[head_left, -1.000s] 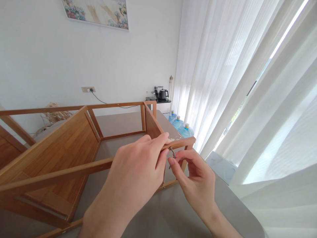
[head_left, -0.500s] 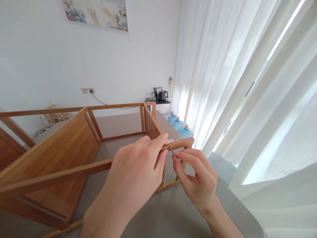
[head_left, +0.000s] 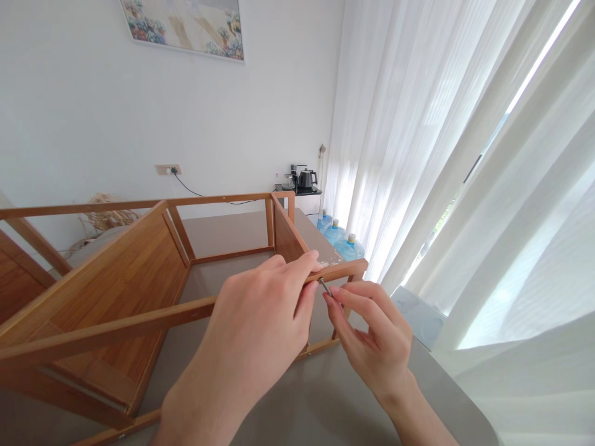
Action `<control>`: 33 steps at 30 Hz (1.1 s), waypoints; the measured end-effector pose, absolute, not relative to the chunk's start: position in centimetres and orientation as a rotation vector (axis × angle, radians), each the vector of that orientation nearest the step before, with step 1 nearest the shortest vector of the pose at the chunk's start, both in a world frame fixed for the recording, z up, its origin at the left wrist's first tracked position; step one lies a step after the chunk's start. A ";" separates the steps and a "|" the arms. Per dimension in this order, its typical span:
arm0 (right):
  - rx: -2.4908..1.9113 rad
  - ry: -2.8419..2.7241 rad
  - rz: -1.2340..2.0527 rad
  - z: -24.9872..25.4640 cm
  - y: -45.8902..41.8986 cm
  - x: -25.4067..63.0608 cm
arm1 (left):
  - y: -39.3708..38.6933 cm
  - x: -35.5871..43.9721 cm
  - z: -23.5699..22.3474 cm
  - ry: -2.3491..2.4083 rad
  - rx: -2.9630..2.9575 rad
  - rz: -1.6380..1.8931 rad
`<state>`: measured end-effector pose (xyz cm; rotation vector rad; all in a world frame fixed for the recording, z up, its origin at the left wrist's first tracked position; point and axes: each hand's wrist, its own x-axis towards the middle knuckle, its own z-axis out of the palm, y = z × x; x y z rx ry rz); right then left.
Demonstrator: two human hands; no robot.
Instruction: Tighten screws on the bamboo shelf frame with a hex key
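Observation:
A wooden shelf frame (head_left: 139, 272) lies on its side on a grey-brown table (head_left: 320, 402). My left hand (head_left: 260, 322) is closed on the frame's near rail (head_left: 139, 325), fingers pressed at its right end by the corner. My right hand (head_left: 376, 337) pinches a small metal hex key (head_left: 325, 286) between thumb and fingertips. The key's tip sits under the rail's end by the corner post (head_left: 346, 269).
A black kettle (head_left: 305, 178) stands on a small white cabinet at the back. Blue water jugs (head_left: 346, 244) sit on the floor beside it. White curtains (head_left: 465, 173) fill the right side. A wall socket (head_left: 167, 169) and a framed picture (head_left: 186, 25) hang on the white wall.
My right hand has turned the hex key: its bent handle hung below the rail, and now only a short straight piece shows above my fingertips. My left hand has stayed on the rail.

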<state>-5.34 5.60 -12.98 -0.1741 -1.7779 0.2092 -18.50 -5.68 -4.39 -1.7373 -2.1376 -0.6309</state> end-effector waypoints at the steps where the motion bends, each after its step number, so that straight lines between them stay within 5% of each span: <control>1: -0.174 -1.780 0.208 -13.0 5.6 -5.3 | -5.7 -18.5 -4.4 -2.137 -1.738 -0.632; 14: -0.254 -1.729 0.139 -12.9 5.3 -5.4 | -5.8 -18.4 -4.3 -2.133 -1.746 -0.640; 28: -0.468 -1.694 1.097 -12.1 3.8 -5.7 | -5.7 -18.5 -4.6 -2.135 -1.713 -0.618; 33: -0.446 -1.726 0.977 -12.1 3.9 -5.6 | -5.7 -18.5 -4.7 -2.150 -1.697 -0.610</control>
